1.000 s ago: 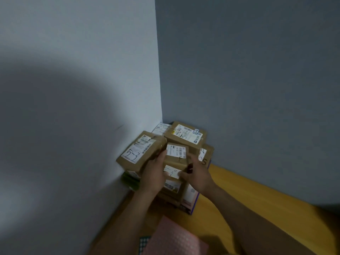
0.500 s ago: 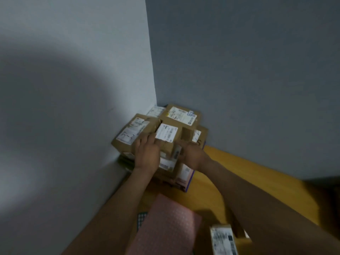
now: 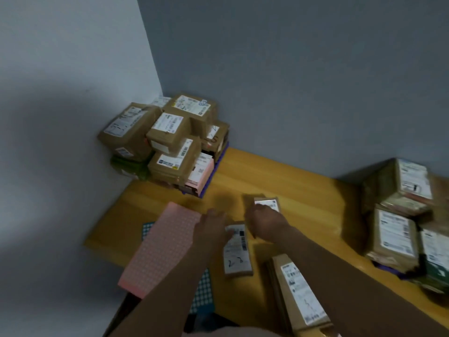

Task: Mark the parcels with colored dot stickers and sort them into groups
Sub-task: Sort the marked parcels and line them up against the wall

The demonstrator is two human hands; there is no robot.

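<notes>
Brown parcels with white labels are piled in the wall corner as a stack [image 3: 170, 137]. A second parcel pile [image 3: 398, 215] stands at the right. A pink dot-sticker sheet [image 3: 160, 246] lies on the wooden table [image 3: 303, 190], partly covering a blue-green sticker sheet [image 3: 203, 294]. My left hand [image 3: 211, 228] hovers with relaxed fingers between the pink sheet and a flat labelled parcel [image 3: 237, 254]. My right hand [image 3: 264, 221] covers the near end of a small parcel [image 3: 266, 203] with its fingers curled on it. Both hands are blurred.
A long narrow parcel [image 3: 301, 295] lies at the near right, beside my right forearm. Grey walls close off the table at the left and back. The table's front-left edge [image 3: 102, 249] drops off near the sticker sheets.
Both hands have left the corner stack and come back to the loose parcels at the table's middle. My view has swung right and down, and the right pile now shows.
</notes>
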